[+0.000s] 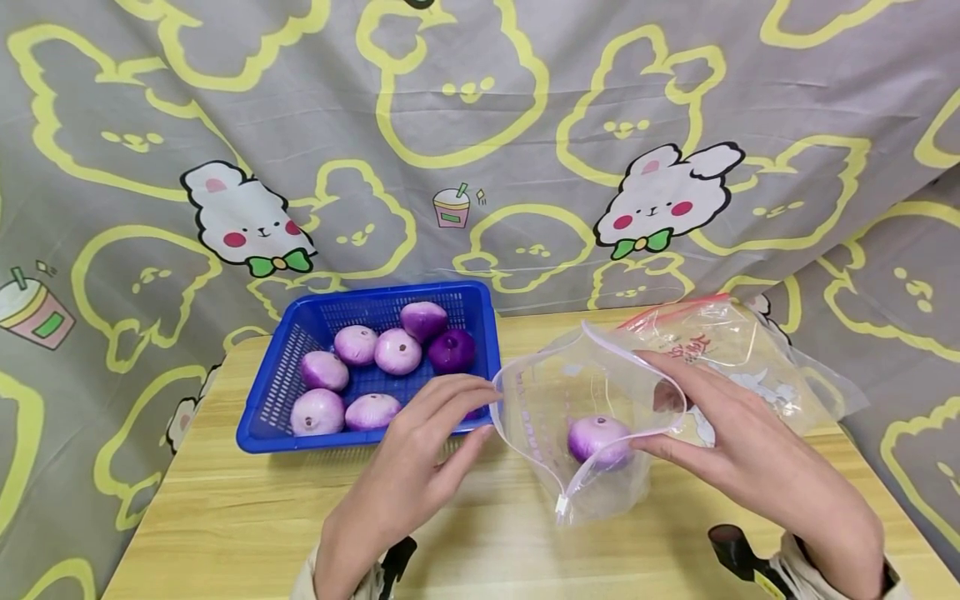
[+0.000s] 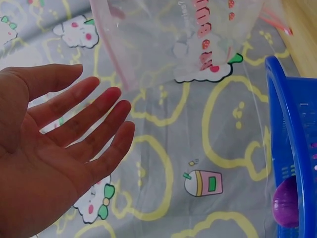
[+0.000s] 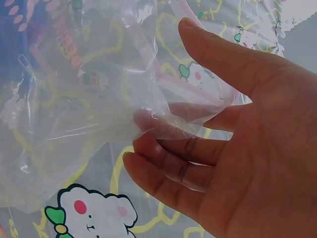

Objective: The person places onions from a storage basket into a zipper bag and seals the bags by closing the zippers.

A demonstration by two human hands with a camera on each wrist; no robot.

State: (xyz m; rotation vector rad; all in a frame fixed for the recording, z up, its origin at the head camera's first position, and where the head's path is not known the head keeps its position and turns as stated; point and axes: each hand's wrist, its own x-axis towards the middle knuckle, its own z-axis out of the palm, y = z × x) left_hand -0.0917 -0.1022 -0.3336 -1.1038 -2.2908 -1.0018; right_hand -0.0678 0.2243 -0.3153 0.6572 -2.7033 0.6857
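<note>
A clear slider-zip bag (image 1: 525,442) stands on the table with its mouth spread wide and one purple onion (image 1: 600,439) inside. My right hand (image 1: 738,437) holds its right rim, the thumb at the front edge and the fingers round the far side, partly seen through the film in the right wrist view. My left hand (image 1: 420,454) reaches to the left rim with fingertips close by it; in the left wrist view its fingers are loosely extended, palm bare. Just left, a blue plastic basket (image 1: 251,417) contains several purple onions (image 1: 397,352), one much darker.
Behind my right hand, another clear bag (image 1: 720,333) with a red zip lies flat on the wooden table (image 1: 225,508). A grey cartoon-print cloth (image 1: 525,183) hangs along the table's back edge. Black wrist gear (image 1: 731,546) sits at my right cuff.
</note>
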